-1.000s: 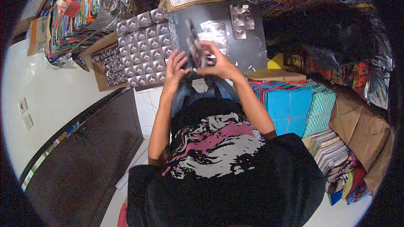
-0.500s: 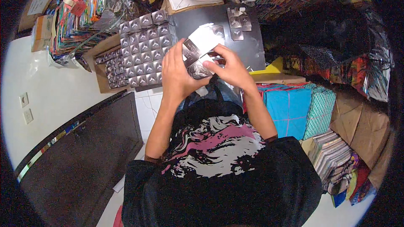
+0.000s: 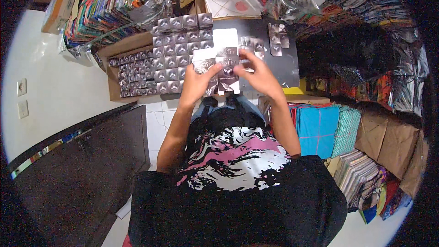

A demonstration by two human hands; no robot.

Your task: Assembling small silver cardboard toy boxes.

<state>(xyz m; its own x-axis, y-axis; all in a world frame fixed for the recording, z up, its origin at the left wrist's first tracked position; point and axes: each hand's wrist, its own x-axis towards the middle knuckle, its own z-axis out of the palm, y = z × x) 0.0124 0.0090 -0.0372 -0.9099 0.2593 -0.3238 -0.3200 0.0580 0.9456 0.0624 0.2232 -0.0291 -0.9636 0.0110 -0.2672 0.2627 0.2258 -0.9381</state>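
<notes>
My left hand [image 3: 197, 85] and my right hand [image 3: 259, 78] are closed on the two sides of a small dark folding carton [image 3: 227, 74] with white flaps. Its printed panels face up toward me, and white inner board shows at the top. My left thumb presses on the front, while my right fingers grip the right edge. Behind my right fingers, more dark cartons [image 3: 257, 45] lie on the black table [image 3: 289, 69]. Left of my hands stand rows of small dark boxes [image 3: 181, 49], closely packed.
A brown cardboard box [image 3: 112, 78] full of similar small boxes adjoins the rows. Several flattened cartons [image 3: 277, 39] lie at the table's right. Stacked plastic packets [image 3: 109, 11] rise at the back left. Blue folded bundles [image 3: 318, 128] stand to the right, and a dark cabinet [image 3: 82, 174] to the left.
The carton has turned from a slant to nearly straight, its printed panels now facing me. My hands have moved with it, and the whole view has shifted slightly.
</notes>
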